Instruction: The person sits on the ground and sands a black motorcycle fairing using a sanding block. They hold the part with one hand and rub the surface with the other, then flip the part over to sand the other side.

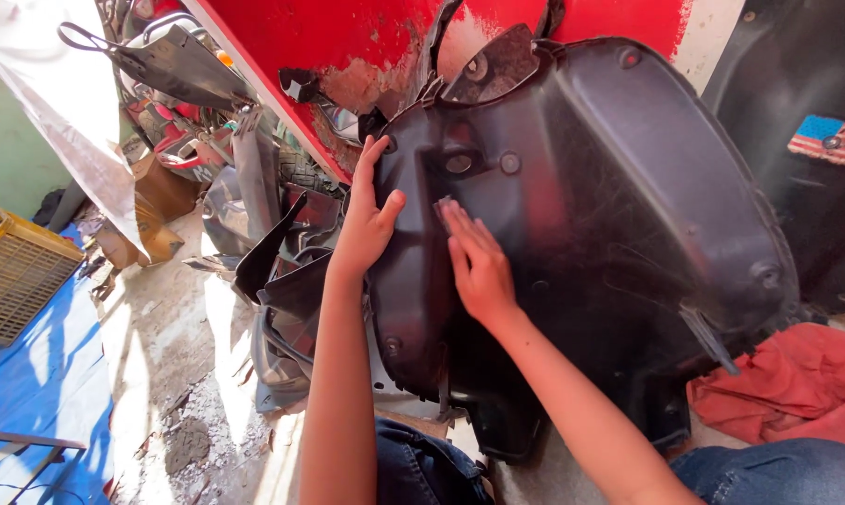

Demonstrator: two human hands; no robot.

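Note:
A large black plastic scooter body panel stands upright in front of me, leaning against a red wall. My left hand lies flat on the panel's left edge, fingers spread and pointing up. Just right of it, my right hand presses flat on the panel's inner face, fingers together, with something small and pale under the fingertips that I cannot make out. Neither hand grips anything. My knees in blue jeans show at the bottom.
A red rag lies on the floor at right. More black and grey panels are piled at left. A yellow crate sits on a blue tarp at far left. Another black panel stands at the upper right.

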